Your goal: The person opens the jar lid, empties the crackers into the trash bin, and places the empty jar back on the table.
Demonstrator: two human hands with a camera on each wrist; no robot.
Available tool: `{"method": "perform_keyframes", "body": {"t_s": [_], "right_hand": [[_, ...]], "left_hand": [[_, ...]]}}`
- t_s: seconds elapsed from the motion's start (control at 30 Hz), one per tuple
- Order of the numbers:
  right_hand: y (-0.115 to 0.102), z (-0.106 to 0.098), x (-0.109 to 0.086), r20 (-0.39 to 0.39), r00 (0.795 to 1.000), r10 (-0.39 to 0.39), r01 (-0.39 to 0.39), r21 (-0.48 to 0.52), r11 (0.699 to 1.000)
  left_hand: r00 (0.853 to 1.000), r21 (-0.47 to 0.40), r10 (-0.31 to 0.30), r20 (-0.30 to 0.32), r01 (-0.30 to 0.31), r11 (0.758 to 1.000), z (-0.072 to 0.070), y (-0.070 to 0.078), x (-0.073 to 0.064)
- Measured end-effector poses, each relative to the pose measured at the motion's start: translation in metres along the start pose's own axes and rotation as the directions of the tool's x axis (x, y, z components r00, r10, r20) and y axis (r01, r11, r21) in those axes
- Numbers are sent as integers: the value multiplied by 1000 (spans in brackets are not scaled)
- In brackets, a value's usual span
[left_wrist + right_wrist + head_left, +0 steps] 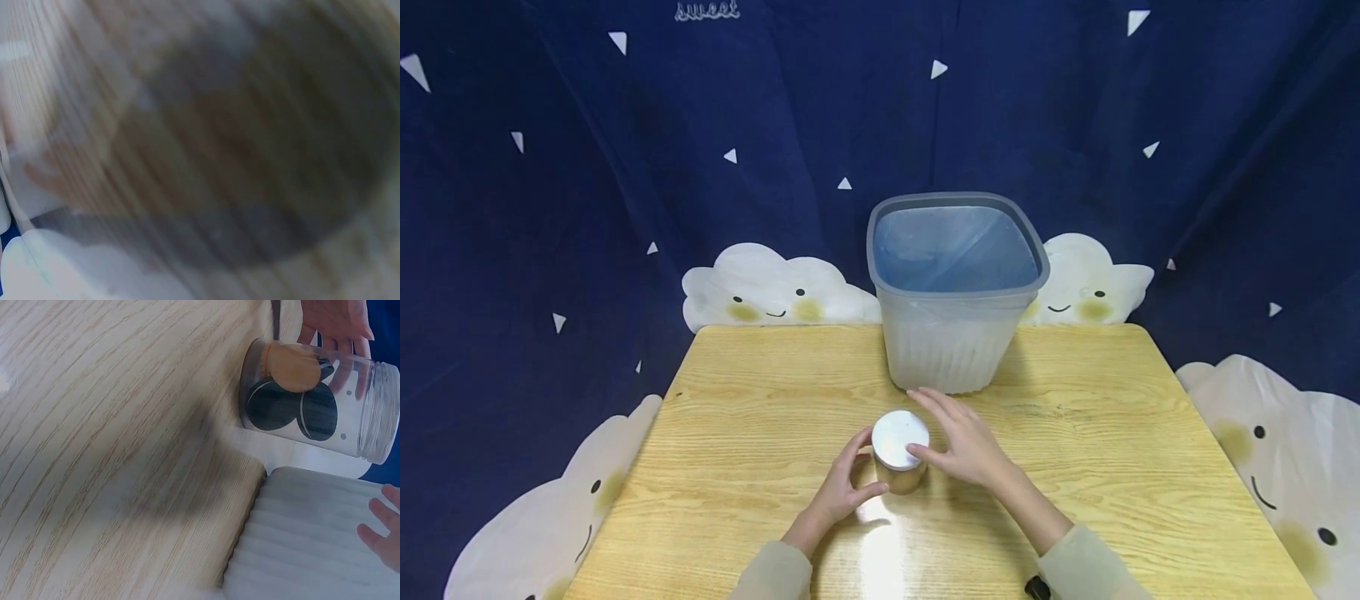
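Observation:
A clear jar (350, 403) with a white lid (897, 433) stands upright on the wooden table. Through its wall the right wrist view shows dark sandwich cookies (319, 412) and a tan cookie (292, 367) at the bottom. My left hand (844, 483) is around the jar's left side, thumb in front, fingers loosely bent, with a gap at the palm. On the right, my right hand (966, 442) hovers with spread fingers, its thumb over the lid's edge; contact cannot be told. The left wrist view is too dark and blurred for details.
A tall translucent bin (951, 342) with a grey rim stands behind the jar, near the table's back edge. The wooden table (760, 400) extends to both sides. A dark blue curtain (820, 108) with white triangles and clouds hangs around it.

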State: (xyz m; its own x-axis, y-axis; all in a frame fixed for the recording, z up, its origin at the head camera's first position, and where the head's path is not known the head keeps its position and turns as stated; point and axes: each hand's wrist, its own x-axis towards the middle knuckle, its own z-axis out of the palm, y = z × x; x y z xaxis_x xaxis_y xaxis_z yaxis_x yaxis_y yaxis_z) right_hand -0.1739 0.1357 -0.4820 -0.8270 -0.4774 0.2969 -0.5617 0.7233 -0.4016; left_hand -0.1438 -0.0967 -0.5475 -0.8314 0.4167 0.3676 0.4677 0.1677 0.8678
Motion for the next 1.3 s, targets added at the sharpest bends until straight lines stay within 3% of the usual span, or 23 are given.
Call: {"method": "perform_keyframes", "body": {"t_s": [0.4, 0.6, 0.83, 1.3], "right_hand": [[-6, 5, 2, 36, 998, -42, 43, -14, 999], [-6, 8, 2, 41, 999, -31, 32, -12, 999], [-6, 11, 2, 50, 998, -38, 39, -6, 999], [-7, 19, 2, 99, 995, -28, 29, -3, 1000]], "left_hand": [[1000, 37, -13, 3, 13, 999, 3, -2, 1], [999, 47, -46, 17, 45, 998, 3, 1, 4], [1000, 55, -28, 9, 28, 998, 3, 1, 6], [998, 37, -56, 27, 55, 998, 6, -2, 9]]}}
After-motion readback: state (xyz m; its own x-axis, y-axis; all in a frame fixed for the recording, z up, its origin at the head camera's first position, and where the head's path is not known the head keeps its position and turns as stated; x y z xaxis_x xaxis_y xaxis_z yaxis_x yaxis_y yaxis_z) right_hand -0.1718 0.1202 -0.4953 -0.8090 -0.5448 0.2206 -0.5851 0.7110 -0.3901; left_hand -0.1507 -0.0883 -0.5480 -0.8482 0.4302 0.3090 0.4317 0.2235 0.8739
